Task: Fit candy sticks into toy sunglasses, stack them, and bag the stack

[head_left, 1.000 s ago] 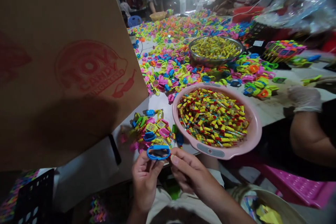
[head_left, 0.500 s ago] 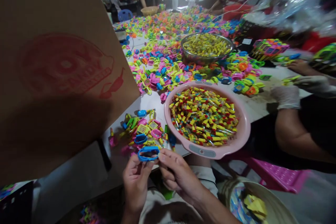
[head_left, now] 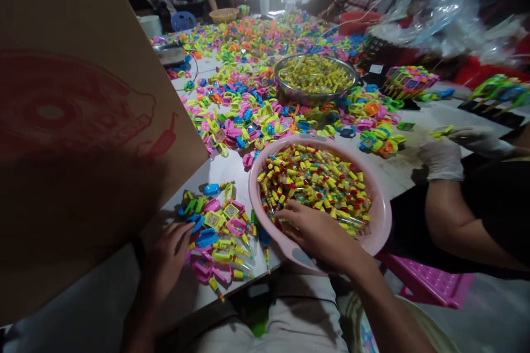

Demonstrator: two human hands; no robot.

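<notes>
— Brown cardboard, the box flap (head_left: 78, 121), fills the left of the frame, so start just right of it. Where is your left hand (head_left: 168, 262)?

— Lower left of centre, lying on the table (head_left: 232, 168) at the left edge of the small pile of plastic frames (head_left: 217, 231). Your fingers are spread and loose and close on nothing; the fingertips touch the nearest blue and green pieces.

— Which way does that pile lie from the hand?

— To the right and slightly up in the frame. The blue frame (head_left: 206, 238) sits closest, just beside your fingertips, its long axis running roughly left to right and tilted up at the right end.

— And further right?

— The pink basin (head_left: 383, 215), lower centre, is heaped with yellow-capped candy tubes (head_left: 318, 182). Your right hand (head_left: 318, 234) reaches over its near rim, palm down, fingertips in among the tubes at the near-left side. Whether it has pinched a tube, you cannot tell: the fingertips are buried.

— So which hand is nearer to what?

— Your left is nearer the frames, your right nearer the tubes. The tubes lie every way, with no common axis; those by your fingers point mostly up and right.

— Anything beyond?

— A steel bowl (head_left: 317, 74) of more tubes sits upper centre, amid loose frames. At the right edge, a co-worker's gloved hand (head_left: 441, 157) rests on the table, well apart from yours.
</notes>
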